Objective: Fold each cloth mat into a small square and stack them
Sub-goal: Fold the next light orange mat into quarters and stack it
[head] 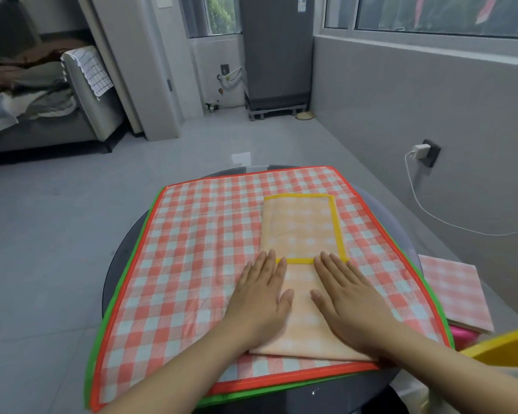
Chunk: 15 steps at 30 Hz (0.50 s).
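Round dark table [118, 264] bears green-edged mat [102, 321].

A pale orange checked mat [302, 231] with yellow trim lies on a red-and-white checked, red-edged mat [192, 249].

Left grip [262, 297]: palm down, flat, fingers straight and together, thumb splayed toward right grip. Right grip [346, 297]: palm down, flat, fingers slightly spread, thumb angled inward. Grips side by side, apart, thumbs nearly facing. Both forearms bare, converging forward.
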Tool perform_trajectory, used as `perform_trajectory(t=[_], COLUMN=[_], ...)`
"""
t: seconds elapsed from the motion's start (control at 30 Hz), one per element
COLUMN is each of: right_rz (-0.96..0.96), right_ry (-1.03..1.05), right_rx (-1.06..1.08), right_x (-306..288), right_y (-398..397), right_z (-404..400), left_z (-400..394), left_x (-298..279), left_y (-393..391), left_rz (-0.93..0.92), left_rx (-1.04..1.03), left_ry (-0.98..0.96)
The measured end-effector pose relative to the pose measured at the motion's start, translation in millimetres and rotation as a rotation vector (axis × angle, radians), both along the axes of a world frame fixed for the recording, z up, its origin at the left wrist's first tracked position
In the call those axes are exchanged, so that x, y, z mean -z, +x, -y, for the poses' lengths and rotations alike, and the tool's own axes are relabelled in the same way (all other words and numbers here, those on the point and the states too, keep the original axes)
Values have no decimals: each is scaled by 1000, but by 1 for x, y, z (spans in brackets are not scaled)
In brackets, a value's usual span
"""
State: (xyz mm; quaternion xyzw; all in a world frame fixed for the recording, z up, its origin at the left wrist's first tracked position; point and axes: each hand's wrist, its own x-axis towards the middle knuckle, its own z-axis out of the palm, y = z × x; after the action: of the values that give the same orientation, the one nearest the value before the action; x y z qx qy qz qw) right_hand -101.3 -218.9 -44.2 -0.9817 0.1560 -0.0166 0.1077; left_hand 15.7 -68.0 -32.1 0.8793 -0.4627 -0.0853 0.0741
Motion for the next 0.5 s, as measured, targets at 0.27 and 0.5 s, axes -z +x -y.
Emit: perform_trajectory(t=[0.27,0.5], right_rz=[-33,175], right_ry=[-140,236], right_rx=[22,131], right_x=[-13,-34], right_y=[-1,14], right_z=[6,20], left_z=[4,23], left_x=[-5,-9], left_y=[3,23], left_rz=[78,-133], left_rx=[2,-80], left_ry=[-29,-414])
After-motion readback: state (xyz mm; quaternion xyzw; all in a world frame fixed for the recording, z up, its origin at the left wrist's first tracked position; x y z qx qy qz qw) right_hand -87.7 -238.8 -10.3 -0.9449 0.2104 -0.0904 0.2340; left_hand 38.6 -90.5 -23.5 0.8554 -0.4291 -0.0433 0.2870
